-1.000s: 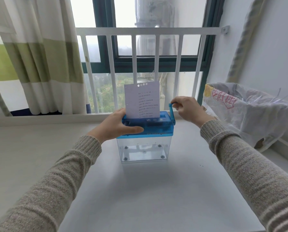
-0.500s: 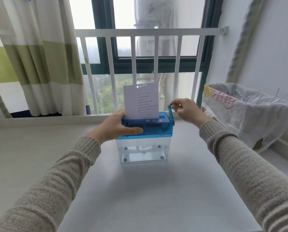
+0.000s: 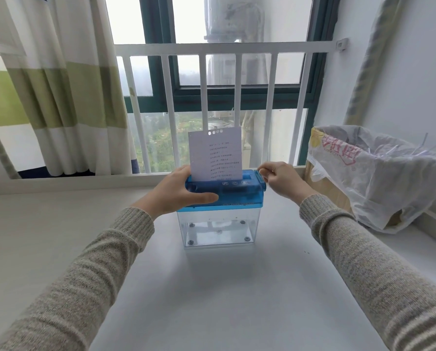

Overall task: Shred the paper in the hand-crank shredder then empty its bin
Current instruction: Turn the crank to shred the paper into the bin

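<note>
Looking down past my two sleeves, I see my left hand point(image 3: 179, 196) wrapped around the left end of the blue shredder point(image 3: 227, 192), thumb along the front, holding it down. My right hand point(image 3: 281, 178) is pinched shut on the little crank point(image 3: 260, 176) at the right end. The clear bin point(image 3: 218, 230) under the blue top sits on the white table point(image 3: 212, 287) and looks empty to me. The paper point(image 3: 215, 154) stands up straight in the slot, most of it not cut yet.

I think the box is light, so a hard turn could tip it or slide it if my left hand lets go. The paper could lean and jam. Far right, the bag-lined box point(image 3: 379, 173) waits, well apart; the scraps could spill on the way.
</note>
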`<act>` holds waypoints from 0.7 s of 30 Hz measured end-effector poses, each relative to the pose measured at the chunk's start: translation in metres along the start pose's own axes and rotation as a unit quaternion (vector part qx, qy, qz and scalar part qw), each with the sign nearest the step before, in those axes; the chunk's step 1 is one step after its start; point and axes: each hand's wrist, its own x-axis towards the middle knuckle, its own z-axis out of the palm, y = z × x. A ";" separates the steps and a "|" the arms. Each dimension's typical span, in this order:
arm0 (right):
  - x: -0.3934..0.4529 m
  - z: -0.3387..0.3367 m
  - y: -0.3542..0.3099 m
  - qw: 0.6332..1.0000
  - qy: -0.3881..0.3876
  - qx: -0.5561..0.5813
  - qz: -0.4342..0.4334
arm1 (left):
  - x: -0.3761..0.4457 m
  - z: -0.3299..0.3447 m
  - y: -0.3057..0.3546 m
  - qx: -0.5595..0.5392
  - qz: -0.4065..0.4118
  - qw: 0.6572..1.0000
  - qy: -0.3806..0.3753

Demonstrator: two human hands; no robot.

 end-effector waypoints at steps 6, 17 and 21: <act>0.000 0.001 0.001 1.000 0.002 -0.013 0.000 | 0.000 0.000 -0.001 -0.011 -0.002 1.000 0.000; -0.020 0.025 0.017 0.999 -0.008 -0.025 0.024 | 0.001 -0.001 -0.003 -0.012 -0.001 1.000 0.002; -0.021 0.028 0.017 0.999 -0.005 -0.017 0.028 | 0.001 -0.001 -0.003 -0.014 0.007 1.000 0.008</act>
